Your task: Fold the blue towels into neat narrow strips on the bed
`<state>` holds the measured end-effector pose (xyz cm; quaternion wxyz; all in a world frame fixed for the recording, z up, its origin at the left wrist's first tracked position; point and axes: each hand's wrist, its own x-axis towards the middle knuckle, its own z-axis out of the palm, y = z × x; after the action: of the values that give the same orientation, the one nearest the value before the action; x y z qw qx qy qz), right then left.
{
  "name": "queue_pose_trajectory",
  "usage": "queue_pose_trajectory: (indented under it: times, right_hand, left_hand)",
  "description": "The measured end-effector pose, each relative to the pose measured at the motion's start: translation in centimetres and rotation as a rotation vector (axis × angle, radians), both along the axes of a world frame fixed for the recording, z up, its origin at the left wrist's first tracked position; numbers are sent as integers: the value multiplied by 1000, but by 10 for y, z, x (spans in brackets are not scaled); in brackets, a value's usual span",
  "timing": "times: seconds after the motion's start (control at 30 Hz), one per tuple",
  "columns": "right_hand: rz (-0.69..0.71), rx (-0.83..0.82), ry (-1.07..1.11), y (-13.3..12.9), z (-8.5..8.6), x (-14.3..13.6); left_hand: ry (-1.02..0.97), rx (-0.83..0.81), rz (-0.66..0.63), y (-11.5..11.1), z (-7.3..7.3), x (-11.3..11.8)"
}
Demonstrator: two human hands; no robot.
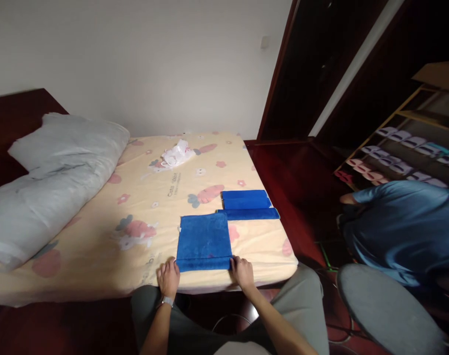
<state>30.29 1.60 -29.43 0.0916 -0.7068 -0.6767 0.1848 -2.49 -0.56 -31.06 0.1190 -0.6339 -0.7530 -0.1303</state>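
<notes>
Pinching with left grip point(168, 277) the seven-o'clock corner of a plush, squarish blue cloth point(204, 236), strip-folded along its near edge, on the printed bed point(98, 256) at six o'clock; pinching its five-o'clock corner with right grip point(243, 272); showing flat folded rectangles point(245, 200) toward one o'clock.

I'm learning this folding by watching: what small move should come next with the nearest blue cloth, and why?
Probably turn the near strip of the blue cloth once more away from the body, both hands together. The left hand and right hand hold its near corners, that edge looks folded over, and the folded blue cloths farther right lie narrower.
</notes>
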Motion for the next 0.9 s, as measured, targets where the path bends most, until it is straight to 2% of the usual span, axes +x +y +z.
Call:
queue_pose_trajectory:
  times: [0.1, 0.2, 0.3, 0.37, 0.4, 0.47, 0.57, 0.77, 0.9]
  right_hand:
    - [-39, 84, -7, -7, 1, -2]
    - [2, 249, 31, -17, 4, -14]
    - [297, 374, 124, -27, 6, -42]
    - [487, 392, 135, -31, 3, -64]
    - [532, 386, 122, -32, -1, -73]
    - [570, 364, 85, -30, -11, -81]
    - [606, 337, 44, -27, -25, -68]
    - [527, 283, 8, -28, -27, -14]
    - [497, 299, 5, -30, -27, 3]
  left_hand:
    - [-33, 90, -75, -8, 8, 7]
    - [-47, 57, -325, -16, 20, 31]
    - [-11, -78, -590, -19, 25, 62]
    - [3, -134, -646, -18, 20, 73]
    - [5, -147, -643, -17, 15, 74]
    - [6, -168, -620, -15, 5, 67]
    - [-7, -208, -612, -13, -5, 45]
    - [-51, -286, -582, -9, 0, 1]
    - [-67, -299, -597, -5, -1, -22]
